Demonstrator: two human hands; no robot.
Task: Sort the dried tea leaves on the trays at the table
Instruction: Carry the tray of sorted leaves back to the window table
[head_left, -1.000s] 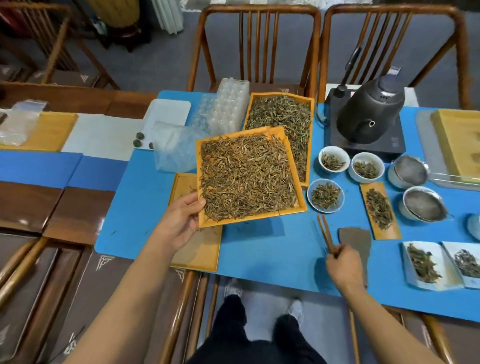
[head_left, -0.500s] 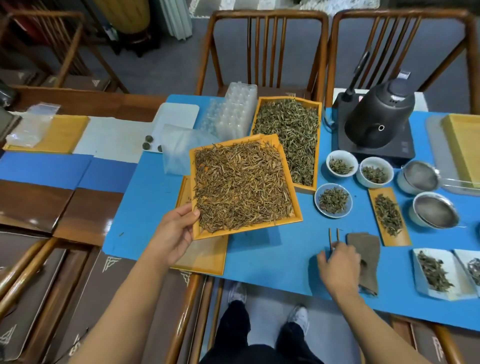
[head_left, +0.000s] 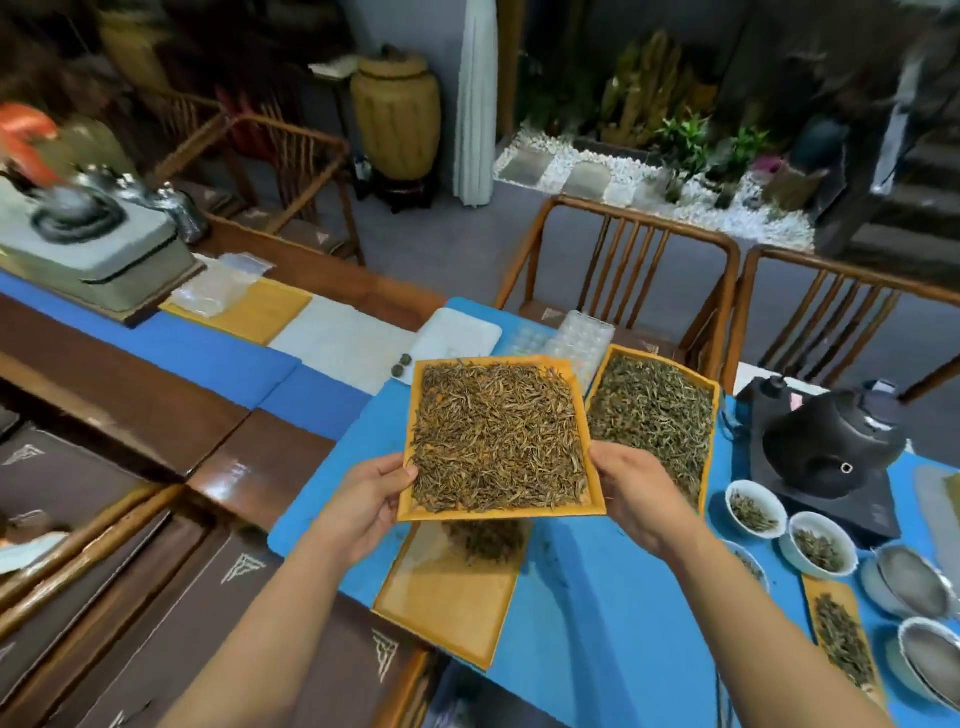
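Note:
I hold an orange tray heaped with brown-gold dried tea leaves above the blue mat. My left hand grips its left near edge and my right hand grips its right near edge. Under it lies a second orange tray on the mat, with a small pile of dark leaves at its far end. A third orange tray of greener leaves lies behind to the right, partly hidden by the held tray and my right hand.
Right of the trays stand a black kettle on its base, small white bowls of tea, metal strainers and a narrow wooden scoop with leaves. Clear plastic moulds and a white tray lie behind. Wooden chairs face the table's far side.
My right hand has left the tweezers and cloth on the mat and taken the tray's right edge. The tray now sits higher, held in both hands. The view has tilted up.

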